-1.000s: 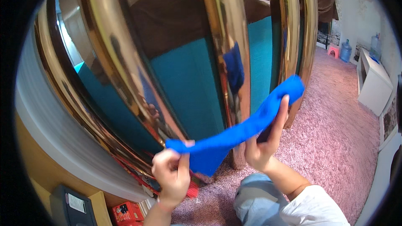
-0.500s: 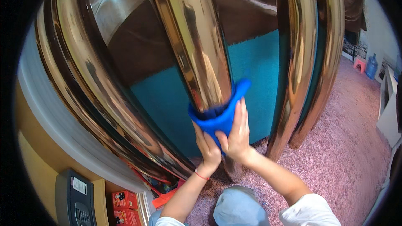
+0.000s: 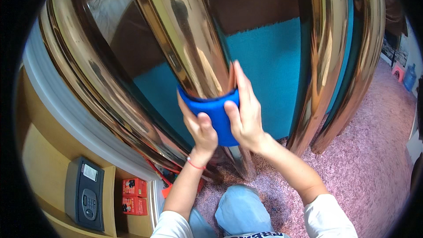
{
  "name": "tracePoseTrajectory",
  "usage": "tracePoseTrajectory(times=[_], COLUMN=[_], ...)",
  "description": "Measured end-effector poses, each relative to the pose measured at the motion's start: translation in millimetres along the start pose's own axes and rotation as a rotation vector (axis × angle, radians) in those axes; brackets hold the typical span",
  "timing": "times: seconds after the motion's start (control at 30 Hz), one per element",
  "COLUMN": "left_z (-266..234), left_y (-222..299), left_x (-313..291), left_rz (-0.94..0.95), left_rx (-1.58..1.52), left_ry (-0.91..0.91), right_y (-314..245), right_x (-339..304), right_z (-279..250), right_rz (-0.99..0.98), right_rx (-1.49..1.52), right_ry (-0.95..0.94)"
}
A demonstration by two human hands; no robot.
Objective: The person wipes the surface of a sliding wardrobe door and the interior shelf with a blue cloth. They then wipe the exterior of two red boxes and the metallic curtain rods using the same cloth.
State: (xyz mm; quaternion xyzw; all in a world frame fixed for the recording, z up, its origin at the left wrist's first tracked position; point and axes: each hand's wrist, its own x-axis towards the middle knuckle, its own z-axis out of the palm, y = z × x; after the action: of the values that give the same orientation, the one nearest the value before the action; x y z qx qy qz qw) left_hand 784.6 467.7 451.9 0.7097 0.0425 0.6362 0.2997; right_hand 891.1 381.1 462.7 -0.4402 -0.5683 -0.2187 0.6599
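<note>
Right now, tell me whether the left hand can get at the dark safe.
Probably not while the left hand holds the blue cloth around the front of the gold post; otherwise, nothing visible blocks the dark safe.

Brightly lit interior, corners blackened
Glare is thrown back by the gold bars (image 3: 194, 39); the carpet (image 3: 352, 150) is darkened toward their feet; the wooden shelving (image 3: 48, 154) is bowed by fisheye distortion

Cloth (image 3: 221, 123) lies against the post (image 3: 187, 39), perhaps encircling it.
</note>
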Motion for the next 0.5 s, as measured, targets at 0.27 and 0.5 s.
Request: tracePoseTrajectory(times=[0.27, 0.5], left_z=[10, -17], left_y=[-19, -92], left_x=[-65, -242], left_rz=[-0.111, -0.364], left_rx=[0.159, 0.249], left_ry=[0.041, -0.2], right_y=[18, 32], right_x=[-81, -254], right_z=[9, 13], right_rz=[0.33, 0.716], right_rx=[0.113, 0.042], right_ry=[0.057, -0.039])
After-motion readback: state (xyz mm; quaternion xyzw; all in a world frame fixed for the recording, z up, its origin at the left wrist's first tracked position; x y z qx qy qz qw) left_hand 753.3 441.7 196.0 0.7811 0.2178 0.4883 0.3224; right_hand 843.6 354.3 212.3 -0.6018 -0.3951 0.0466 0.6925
